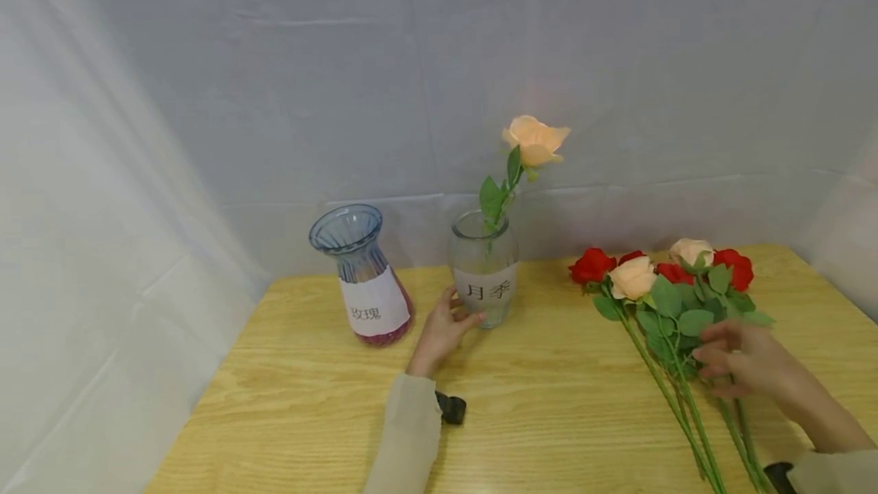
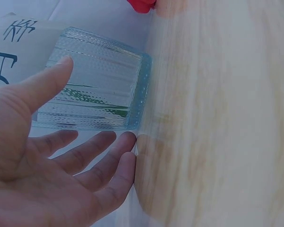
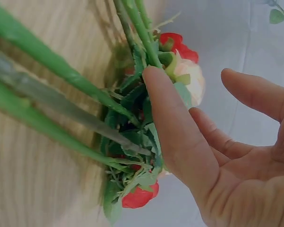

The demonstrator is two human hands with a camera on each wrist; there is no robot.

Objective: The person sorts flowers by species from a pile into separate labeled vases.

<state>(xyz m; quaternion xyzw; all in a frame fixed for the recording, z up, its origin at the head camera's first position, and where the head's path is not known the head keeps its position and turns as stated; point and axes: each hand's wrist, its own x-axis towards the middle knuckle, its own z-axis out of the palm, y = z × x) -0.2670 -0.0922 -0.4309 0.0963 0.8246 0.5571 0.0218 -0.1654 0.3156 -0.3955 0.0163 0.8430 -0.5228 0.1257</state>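
The table (image 1: 535, 402) has a wood-grain top. Blue vase (image 1: 373, 303): stands left of the left hand (image 1: 442, 330). Clear vase (image 1: 488, 288): stands at that hand. Roses (image 1: 667, 297): blooms lie ahead of the right hand (image 1: 744, 360); stems extend left of and beneath it.

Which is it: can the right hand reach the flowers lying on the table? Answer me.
Probably yes: the right hand is close to the flowers, and nothing visible blocks its fingers.
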